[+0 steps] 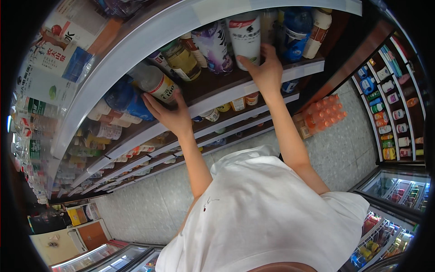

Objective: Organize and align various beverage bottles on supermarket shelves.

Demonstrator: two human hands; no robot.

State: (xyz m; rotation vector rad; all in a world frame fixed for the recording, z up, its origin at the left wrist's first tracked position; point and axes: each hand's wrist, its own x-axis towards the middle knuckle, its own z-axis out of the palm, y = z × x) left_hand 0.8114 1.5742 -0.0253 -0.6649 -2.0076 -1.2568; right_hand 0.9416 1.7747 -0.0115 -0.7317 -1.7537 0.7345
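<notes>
At a shelf of drinks, my left hand (171,114) is closed around the lower part of a clear plastic bottle with a yellow and white label (159,85). Farther right, my right hand (266,73) grips the lower end of a white-labelled bottle (245,42) with thumb and fingers on opposite sides. A purple and white bottle (215,47) and a bottle of yellowish drink (181,61) stand between the hands. A blue bottle (297,34) is just right of my right hand, and another blue bottle (127,98) stands left of my left hand.
The shelf's pale front edge (221,98) runs below both hands, with lower shelves of bottles beneath. Another pale shelf edge (136,37) curves above. A pack of orange bottles (324,114) sits on the tiled floor at right. Glass-doored coolers (390,197) stand at lower right.
</notes>
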